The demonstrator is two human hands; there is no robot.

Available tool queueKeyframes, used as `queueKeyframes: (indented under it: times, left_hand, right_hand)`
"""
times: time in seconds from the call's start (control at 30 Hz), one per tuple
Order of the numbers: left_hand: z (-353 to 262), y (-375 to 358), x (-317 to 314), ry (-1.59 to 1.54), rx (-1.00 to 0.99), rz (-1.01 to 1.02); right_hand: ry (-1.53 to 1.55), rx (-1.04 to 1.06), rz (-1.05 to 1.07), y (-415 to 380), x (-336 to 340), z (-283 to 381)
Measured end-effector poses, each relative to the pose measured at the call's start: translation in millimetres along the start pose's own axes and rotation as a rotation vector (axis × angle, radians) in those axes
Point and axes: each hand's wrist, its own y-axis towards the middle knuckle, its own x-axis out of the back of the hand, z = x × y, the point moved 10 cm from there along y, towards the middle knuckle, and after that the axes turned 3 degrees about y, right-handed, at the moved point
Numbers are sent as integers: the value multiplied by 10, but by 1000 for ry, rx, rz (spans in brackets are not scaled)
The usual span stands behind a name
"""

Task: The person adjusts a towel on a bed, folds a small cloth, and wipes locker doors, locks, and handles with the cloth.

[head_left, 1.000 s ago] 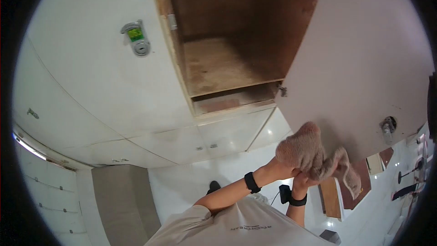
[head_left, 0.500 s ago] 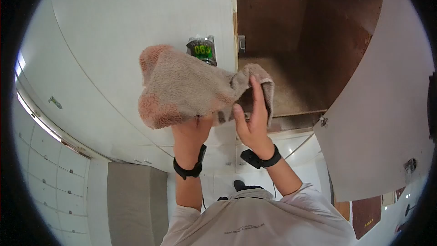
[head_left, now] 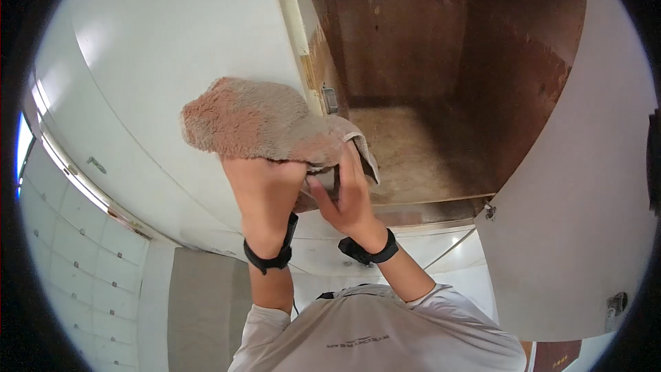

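Note:
A fluffy grey-brown and pinkish cloth (head_left: 255,117) hangs bunched in front of the white cabinet door, held up by both hands. My left hand (head_left: 265,182) is under the cloth, which hides its fingertips. At the cloth's right end, my right hand (head_left: 348,193) has its fingers against the folded edge, with the thumb pointing toward my left hand. Both wrists carry black straps.
Just beyond the hands, a brown cabinet compartment (head_left: 406,145) stands open, with a metal latch (head_left: 330,100) on its left edge. Its white door (head_left: 571,200) is swung out to the right. A grey panel (head_left: 206,310) is at lower left.
Both hands and the cloth have shifted left, and the cloth is more bunched. The left door now stands at an angle, and the green-digit device on it is no longer visible.

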Motion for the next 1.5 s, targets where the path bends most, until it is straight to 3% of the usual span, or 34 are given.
queueKeyframes:
  times: [0.1, 0.2, 0.3, 0.37, 0.53, 0.63, 0.73, 0.8, 0.9, 1.07, 1.1, 1.2, 1.3, 1.4, 1.5]
  left_hand:
    - [148, -19, 8, -52, 185, 72]
    - [64, -1, 120, 39, 136, 62]
    - [56, -223, 484, -111, 195, -133]
    - [105, -364, 658, -29, 278, -145]
    - [117, -797, 1177, 229, 120, -321]
    - [226, -1049, 1473, 207, 263, -241]
    - [328, -1261, 1765, 190, 399, -153]
    - [385, -1395, 1956, 190, 470, -104]
    - [409, -1589, 2270, 194, 549, -39]
    - [444, -1863, 2672, 176, 641, 51]
    - [491, -1889, 2789, 172, 662, 68]
    - [590, -2041, 3026, 146, 703, 109]
    - [645, -2062, 3184, 145, 658, 93]
    - [736, -2151, 3317, 74, 605, 38]
    - [855, -2302, 3387, 68, 638, 0]
  right_hand:
    - [68, -41, 85, -45, -24, 38]
    - [84, 18, 53, -120, -93, 68]
    - [105, 136, 26, -244, -198, 80]
    - [168, 47, 74, -252, -280, 249]
    - [449, -35, 330, -559, -598, 513]
    - [492, 35, 405, -689, -751, 884]
    - [587, -46, 361, -879, -923, 1167]
    - [652, -126, 491, -1071, -1142, 1306]
    - [560, 0, 643, -1438, -1441, 1582]
    - [323, 289, 534, -1752, -1739, 2235]
    - [405, 326, 428, -1551, -1659, 2460]
    - [387, 182, 874, -1954, -2407, 2556]
    - [252, 357, 367, -1891, -2342, 2811]
    - [194, 483, 393, -2233, -2593, 2835]
    - [416, 263, 373, -2052, -2647, 2865]
